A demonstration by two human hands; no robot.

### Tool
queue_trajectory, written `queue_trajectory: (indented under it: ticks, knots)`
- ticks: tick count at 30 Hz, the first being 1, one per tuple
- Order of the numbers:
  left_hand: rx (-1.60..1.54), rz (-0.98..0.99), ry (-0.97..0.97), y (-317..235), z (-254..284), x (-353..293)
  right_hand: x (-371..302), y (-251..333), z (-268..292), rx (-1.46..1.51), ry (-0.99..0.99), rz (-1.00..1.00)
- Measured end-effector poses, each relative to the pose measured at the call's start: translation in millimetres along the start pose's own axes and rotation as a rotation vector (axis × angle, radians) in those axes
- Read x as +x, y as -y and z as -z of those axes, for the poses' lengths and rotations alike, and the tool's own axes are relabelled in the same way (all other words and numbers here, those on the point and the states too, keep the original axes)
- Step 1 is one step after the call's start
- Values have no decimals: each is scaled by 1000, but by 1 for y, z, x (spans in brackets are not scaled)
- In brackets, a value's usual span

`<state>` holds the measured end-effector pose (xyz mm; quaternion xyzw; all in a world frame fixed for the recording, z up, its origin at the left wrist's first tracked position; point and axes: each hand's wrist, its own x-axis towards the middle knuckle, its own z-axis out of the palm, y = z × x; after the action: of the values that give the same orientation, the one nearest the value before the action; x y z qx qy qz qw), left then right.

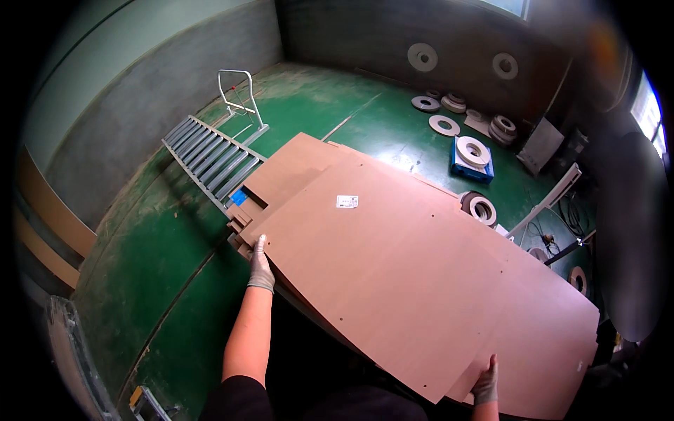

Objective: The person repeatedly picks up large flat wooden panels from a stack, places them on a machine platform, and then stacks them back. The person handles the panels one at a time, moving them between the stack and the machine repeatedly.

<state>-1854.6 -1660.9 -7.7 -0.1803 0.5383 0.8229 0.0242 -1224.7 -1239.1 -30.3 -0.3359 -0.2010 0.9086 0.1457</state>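
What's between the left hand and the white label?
In the head view, only bare panel, with one small hole, separates left hand from label.

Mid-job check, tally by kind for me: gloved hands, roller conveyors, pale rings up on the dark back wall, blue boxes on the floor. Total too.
Gloved hands: 2 (left hand, right hand)
Roller conveyor: 1
Pale rings on the back wall: 2 (left ring, right ring)
Blue box: 1
Total: 6
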Motion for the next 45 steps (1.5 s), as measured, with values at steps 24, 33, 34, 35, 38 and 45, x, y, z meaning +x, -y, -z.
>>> queue_trajectory:
  ticks: [24,33,34,35,38,45]
  knots:
    - [1492,254,511,-50,-17,126,-58,38,15,-305,-198,166]
    - [802,397,663,22,-53,31,-97,63,48,-209,-603,157]
    - [767,359,663,34,-59,26,-100,65,64,-200,-702,152]
    - [830,283,649,41,-59,17,-101,70,84,-175,-691,143]
    - [1004,115,666,63,-47,-15,-115,85,138,-334,-816,257]
    - [805,133,726,89,-33,-136,-175,129,208,-405,-901,291]
